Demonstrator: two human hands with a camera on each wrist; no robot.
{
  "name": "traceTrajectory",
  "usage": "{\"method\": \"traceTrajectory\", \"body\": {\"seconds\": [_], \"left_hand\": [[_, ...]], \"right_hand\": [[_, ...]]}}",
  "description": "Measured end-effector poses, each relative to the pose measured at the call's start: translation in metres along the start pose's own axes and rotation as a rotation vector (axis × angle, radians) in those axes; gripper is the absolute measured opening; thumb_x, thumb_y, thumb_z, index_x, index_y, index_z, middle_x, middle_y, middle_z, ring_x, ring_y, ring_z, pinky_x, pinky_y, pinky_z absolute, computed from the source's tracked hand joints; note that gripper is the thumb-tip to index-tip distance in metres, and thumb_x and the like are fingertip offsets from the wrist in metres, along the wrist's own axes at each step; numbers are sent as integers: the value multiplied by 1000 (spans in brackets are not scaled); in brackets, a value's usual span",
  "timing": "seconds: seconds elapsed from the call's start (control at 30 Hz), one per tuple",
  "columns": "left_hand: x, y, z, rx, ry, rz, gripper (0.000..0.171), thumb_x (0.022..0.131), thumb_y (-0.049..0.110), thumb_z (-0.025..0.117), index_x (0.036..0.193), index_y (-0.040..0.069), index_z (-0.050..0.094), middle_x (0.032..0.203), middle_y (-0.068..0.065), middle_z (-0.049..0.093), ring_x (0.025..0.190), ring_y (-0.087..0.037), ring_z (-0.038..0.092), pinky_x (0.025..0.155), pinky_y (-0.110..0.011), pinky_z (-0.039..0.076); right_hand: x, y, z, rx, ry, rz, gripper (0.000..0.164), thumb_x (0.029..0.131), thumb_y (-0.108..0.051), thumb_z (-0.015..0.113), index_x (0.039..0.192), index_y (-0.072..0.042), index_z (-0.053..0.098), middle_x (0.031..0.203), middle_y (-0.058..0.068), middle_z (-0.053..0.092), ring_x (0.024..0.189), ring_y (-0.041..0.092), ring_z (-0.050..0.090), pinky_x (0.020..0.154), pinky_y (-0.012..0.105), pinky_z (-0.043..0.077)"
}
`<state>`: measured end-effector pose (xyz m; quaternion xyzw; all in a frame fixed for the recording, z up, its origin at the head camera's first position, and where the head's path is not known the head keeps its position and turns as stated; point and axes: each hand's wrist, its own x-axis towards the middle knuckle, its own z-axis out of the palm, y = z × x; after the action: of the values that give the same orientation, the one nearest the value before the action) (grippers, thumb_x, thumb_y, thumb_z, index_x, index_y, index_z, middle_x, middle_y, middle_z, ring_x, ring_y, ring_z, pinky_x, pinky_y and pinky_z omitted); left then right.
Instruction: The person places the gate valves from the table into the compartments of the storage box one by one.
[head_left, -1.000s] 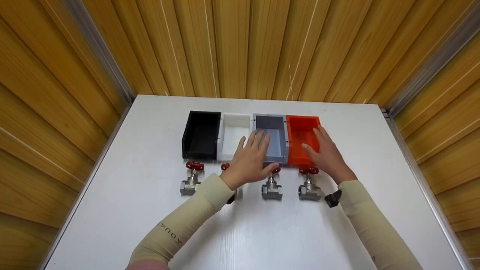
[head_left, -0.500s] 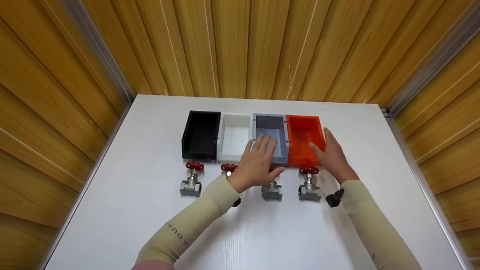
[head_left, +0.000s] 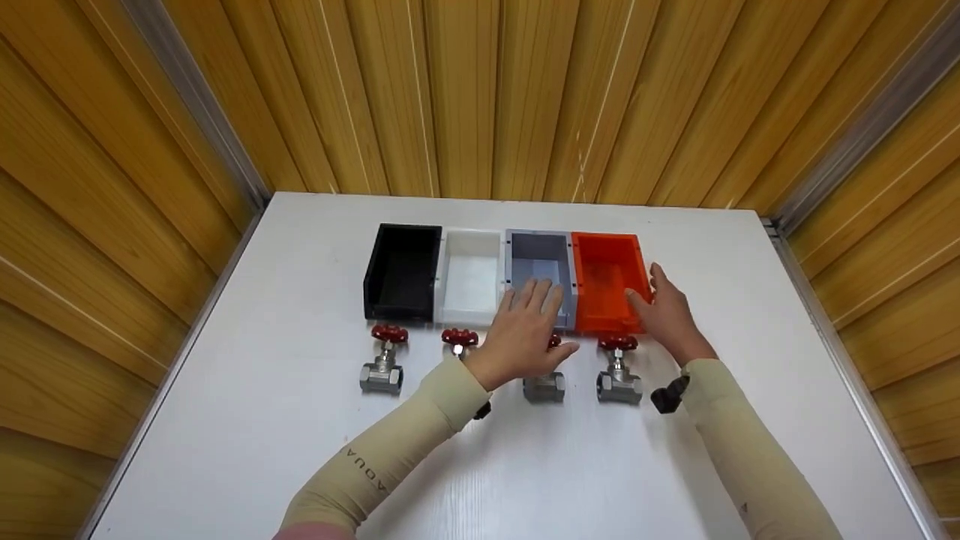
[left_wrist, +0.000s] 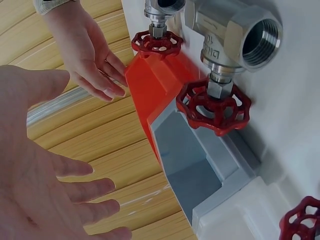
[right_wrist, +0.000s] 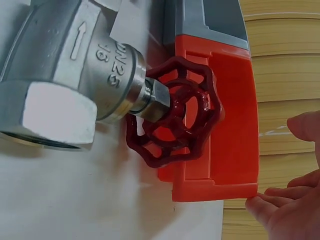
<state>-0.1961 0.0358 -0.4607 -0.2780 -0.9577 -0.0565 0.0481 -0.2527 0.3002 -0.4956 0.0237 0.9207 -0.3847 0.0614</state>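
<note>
My left hand hovers palm down with spread fingers over the front of the grey bin, holding nothing. In the left wrist view its fingers are apart from the bins. My right hand is beside the orange bin, fingers extended. In the right wrist view its fingertips are right at the bin's outer corner. A steel valve with a red handwheel lies before the orange bin. Another valve, before the grey bin, is partly hidden by my left hand.
A white bin and a black bin continue the row to the left. Two more valves, a left one and a half-covered one, lie before them. Wood-patterned walls enclose the white table.
My left hand has drawn back toward me and slightly right, uncovering the second valve's handwheel. My right hand has moved from over the orange bin to its right side. Bins and valves stay put.
</note>
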Motion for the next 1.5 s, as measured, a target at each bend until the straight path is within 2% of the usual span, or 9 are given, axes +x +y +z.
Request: {"method": "traceTrajectory", "body": {"seconds": [0.23, 0.4, 0.57, 0.63, 0.73, 0.9, 1.1, 1.33, 1.5], "left_hand": [[2, 6, 4, 18, -14, -3, 83, 84, 66, 38, 146, 15, 19, 149, -7, 26, 138, -28, 24, 110, -53, 22], [4, 10, 6, 27, -24, 5, 83, 84, 66, 37, 146, 14, 19, 149, -7, 27, 138, -28, 25, 109, -52, 23], [4, 13, 8, 30, -30, 14, 84, 84, 67, 36, 146, 14, 18, 149, -7, 28, 138, -28, 25, 108, -51, 26], [5, 15, 9, 33, -36, 16, 84, 84, 67, 35, 146, 14, 17, 149, -6, 27, 138, -28, 25, 108, -51, 26], [5, 17, 9, 30, -46, 21, 84, 84, 67, 35, 146, 13, 17, 149, -7, 27, 138, -28, 24, 109, -52, 25], [7, 21, 11, 16, -62, 27, 85, 84, 66, 36, 147, 13, 15, 150, -7, 27, 139, -29, 24, 109, -52, 23], [8, 24, 17, -19, -64, 38, 84, 84, 64, 39, 146, 13, 15, 149, -7, 27, 139, -28, 24, 110, -52, 22], [9, 30, 23, -24, -80, 42, 84, 84, 65, 39, 146, 13, 17, 149, -7, 26, 138, -29, 24, 110, -52, 22], [11, 34, 26, -16, -98, 47, 83, 84, 65, 38, 146, 13, 17, 149, -6, 27, 138, -28, 26, 110, -51, 24]], "right_hand": [[4, 4, 2, -4, -16, 26, 87, 88, -56, 43, 147, -12, -4, 149, 23, 19, 131, 39, 32, 101, 51, 36], [8, 6, 4, 3, -35, 71, 85, 89, -55, 43, 148, -15, -3, 149, 19, 23, 132, 34, 34, 103, 50, 33], [13, 8, 5, -42, 8, 40, 64, 93, -41, 45, 143, -10, 22, 132, 20, 46, 108, 30, 52, 91, 45, 47], [15, 9, 5, -71, 38, 21, 53, 94, -34, 45, 138, -6, 31, 122, 20, 53, 97, 28, 55, 81, 40, 50], [17, 11, 5, -89, 71, 15, 44, 94, -24, 46, 133, -6, 39, 115, 19, 56, 90, 26, 56, 75, 36, 49], [18, 12, 4, -86, 66, 19, 43, 94, -19, 45, 135, -6, 40, 118, 19, 56, 93, 26, 55, 77, 36, 48], [18, 13, 3, -89, 44, 3, 49, 94, -15, 45, 140, -4, 32, 127, 25, 51, 105, 31, 54, 86, 44, 48], [19, 15, 2, -106, 51, -7, 63, 93, -11, 46, 146, -13, 13, 140, 24, 38, 119, 32, 45, 98, 46, 40], [21, 15, 3, -132, 64, -20, 58, 92, -11, 45, 144, -13, 20, 142, 23, 35, 110, 29, 47, 86, 40, 42]]}}
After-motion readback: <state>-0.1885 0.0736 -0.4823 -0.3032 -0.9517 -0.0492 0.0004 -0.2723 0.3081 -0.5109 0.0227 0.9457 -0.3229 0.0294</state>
